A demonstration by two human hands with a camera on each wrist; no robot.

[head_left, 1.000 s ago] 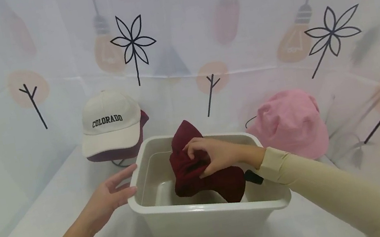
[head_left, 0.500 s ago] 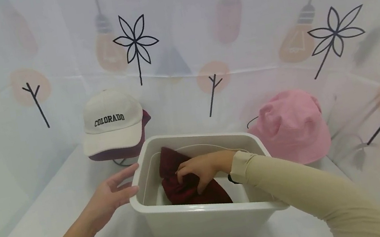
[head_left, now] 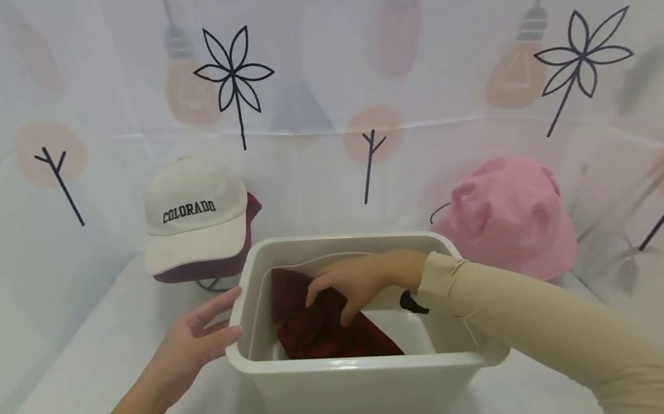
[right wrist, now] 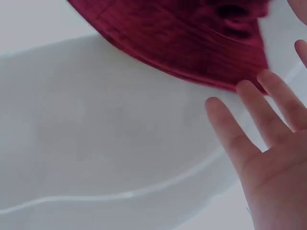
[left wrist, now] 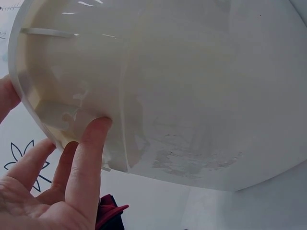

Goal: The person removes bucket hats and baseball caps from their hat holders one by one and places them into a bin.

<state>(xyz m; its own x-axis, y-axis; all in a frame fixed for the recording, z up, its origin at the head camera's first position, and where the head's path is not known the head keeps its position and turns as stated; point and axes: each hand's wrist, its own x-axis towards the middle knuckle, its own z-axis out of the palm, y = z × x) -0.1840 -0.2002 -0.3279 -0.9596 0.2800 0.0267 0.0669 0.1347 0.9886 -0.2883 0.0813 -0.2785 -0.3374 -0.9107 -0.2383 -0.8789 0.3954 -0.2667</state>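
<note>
In the lower left of the head view, the left hand lies with straight, relaxed fingers touching the outer left wall of the white rectangular plastic tub that fills the lower middle of the frame; the left wrist view shows those fingertips against the tub's side. Inside the tub, the right hand reaches in from the right with fingers spread and loose, resting on the crumpled dark red fabric hat that lies on the tub's floor toward its left side, released rather than gripped. Farther back, a cream baseball cap lettered COLORADO with a maroon brim sits at centre left and a pink fabric bucket hat at centre right, both before a white cloth backdrop printed with light bulbs and flowers.
</note>
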